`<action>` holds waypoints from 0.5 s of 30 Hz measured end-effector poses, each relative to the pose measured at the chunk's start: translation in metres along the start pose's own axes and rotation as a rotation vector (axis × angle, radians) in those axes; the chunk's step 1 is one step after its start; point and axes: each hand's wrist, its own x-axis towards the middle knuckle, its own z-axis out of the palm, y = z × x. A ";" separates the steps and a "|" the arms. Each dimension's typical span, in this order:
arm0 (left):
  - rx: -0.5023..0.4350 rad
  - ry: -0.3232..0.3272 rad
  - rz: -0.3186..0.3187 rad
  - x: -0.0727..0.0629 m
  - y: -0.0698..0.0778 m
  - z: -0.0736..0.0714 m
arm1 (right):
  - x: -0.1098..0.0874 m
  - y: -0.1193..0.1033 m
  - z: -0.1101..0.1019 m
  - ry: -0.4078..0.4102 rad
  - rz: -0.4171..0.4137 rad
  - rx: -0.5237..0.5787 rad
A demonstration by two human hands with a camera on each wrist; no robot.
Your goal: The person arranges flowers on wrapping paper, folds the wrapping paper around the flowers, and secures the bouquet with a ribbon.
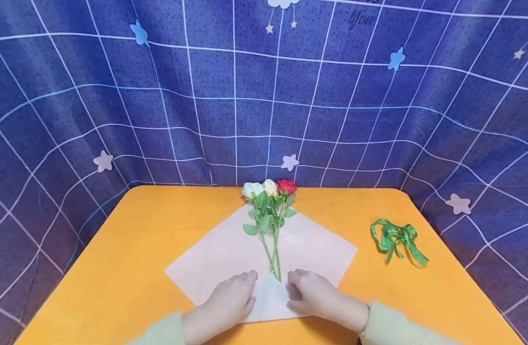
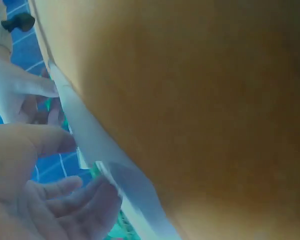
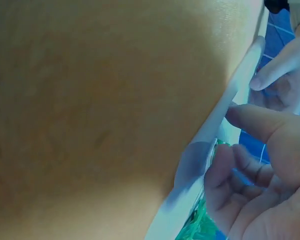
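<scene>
A pale pinkish-white sheet of wrapping paper [image 1: 212,254] lies on the table, its near corner folded up over the lower stem ends. On it lie three artificial roses: a white rose [image 1: 252,189], a cream rose [image 1: 270,187] and a red rose [image 1: 286,186], with green leaves and stems. My left hand [image 1: 231,297] holds the left side of the folded flap [image 1: 268,302], thumb and curled fingers at the paper. Across from it, my right hand [image 1: 313,294] grips the flap's right side the same way. Both wrist views show thumbs [image 2: 60,139] close to the paper's near edge.
A tangled green ribbon [image 1: 393,239] lies on the orange table [image 1: 130,249] to the right of the paper. Behind and at both sides hangs a blue curtain [image 1: 212,115] with a grid and stars. The rose heads reach almost to the table's back edge.
</scene>
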 end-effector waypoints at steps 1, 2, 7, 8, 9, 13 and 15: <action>0.043 0.032 0.060 -0.001 0.000 0.000 | 0.001 -0.001 0.000 0.021 -0.045 -0.036; 0.088 0.066 0.129 -0.002 0.001 0.000 | 0.001 -0.002 0.000 0.038 -0.091 -0.067; 0.254 0.146 0.535 -0.012 0.004 -0.001 | 0.001 -0.004 0.002 0.105 -0.356 -0.177; 0.272 0.130 0.592 -0.015 0.003 -0.002 | 0.001 -0.005 0.002 0.111 -0.400 -0.191; 0.284 0.104 0.634 -0.018 0.002 -0.002 | 0.000 -0.005 0.002 0.114 -0.443 -0.210; 0.300 -0.031 0.675 -0.027 -0.004 0.000 | -0.004 -0.004 0.002 0.115 -0.575 -0.287; 0.290 -0.074 0.672 -0.029 -0.006 0.000 | -0.007 -0.002 0.002 0.107 -0.622 -0.297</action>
